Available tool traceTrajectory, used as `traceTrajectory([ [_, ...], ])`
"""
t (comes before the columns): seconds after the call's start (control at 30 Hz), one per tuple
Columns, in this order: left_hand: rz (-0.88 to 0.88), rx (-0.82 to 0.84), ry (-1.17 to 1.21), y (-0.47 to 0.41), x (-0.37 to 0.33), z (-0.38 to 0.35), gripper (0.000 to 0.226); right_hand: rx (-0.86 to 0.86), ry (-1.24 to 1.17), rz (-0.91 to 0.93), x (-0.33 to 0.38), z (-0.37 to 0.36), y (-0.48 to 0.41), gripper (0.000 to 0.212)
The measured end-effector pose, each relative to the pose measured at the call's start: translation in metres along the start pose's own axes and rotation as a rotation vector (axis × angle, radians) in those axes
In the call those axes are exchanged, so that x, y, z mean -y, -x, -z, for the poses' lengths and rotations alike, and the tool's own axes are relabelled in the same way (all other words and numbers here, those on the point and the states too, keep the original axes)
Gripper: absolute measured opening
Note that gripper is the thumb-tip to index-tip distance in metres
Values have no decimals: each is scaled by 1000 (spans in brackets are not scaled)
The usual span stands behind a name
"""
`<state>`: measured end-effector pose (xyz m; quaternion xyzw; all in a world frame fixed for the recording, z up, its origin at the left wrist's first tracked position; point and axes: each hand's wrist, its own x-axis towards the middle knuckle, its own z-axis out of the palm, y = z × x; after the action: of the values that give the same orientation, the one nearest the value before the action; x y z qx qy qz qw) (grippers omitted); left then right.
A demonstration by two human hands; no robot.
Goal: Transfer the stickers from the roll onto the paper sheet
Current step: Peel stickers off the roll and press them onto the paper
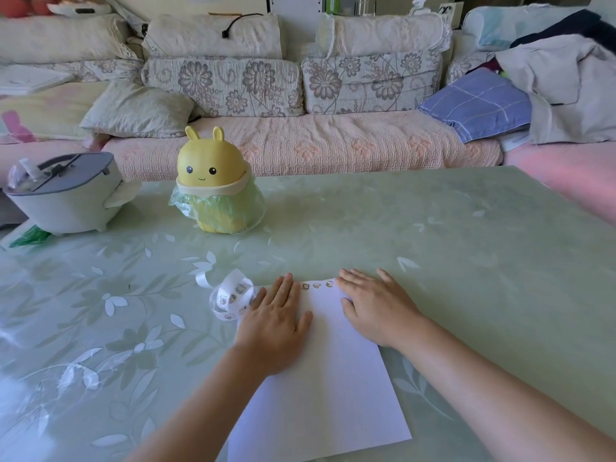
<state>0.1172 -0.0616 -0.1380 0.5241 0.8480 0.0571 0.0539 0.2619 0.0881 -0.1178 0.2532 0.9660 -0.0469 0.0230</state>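
Note:
A white paper sheet lies on the green floral table in front of me. Three small stickers sit in a row along its far edge. My left hand lies flat, fingers straight, on the sheet's far left part. My right hand lies flat on the far right corner, partly on the table. Just left of my left hand sits the loose sticker roll, a curled white strip with small printed stickers, its free end trailing toward the back left.
A yellow bunny-shaped bin with a green bag liner stands at the back centre-left. A grey container stands at the back left. A sofa with cushions and clothes runs behind the table.

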Motion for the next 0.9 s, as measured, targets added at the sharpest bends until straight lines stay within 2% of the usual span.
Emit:
traceTrajectory([
  [0.17, 68, 43, -7, 9, 13, 4, 71, -30, 87, -45, 18, 4, -3, 45],
  [0.3, 82, 34, -9, 8, 16, 2, 64, -75, -12, 67, 43, -1, -9, 61],
  [0.37, 81, 25, 9, 8, 18, 2, 61, -41, -78, 138, 56, -6, -15, 62],
  [0.5, 61, 12, 38, 11, 24, 4, 58, 35, -100, 149, 59, -14, -16, 62],
  [0.77, 179, -16, 54, 13, 25, 0, 73, 8, -108, -130, 41, -17, -4, 77],
  [0.9, 207, -10, 67, 12, 23, 0, 76, 11, -119, -163, 41, -16, -5, 76],
])
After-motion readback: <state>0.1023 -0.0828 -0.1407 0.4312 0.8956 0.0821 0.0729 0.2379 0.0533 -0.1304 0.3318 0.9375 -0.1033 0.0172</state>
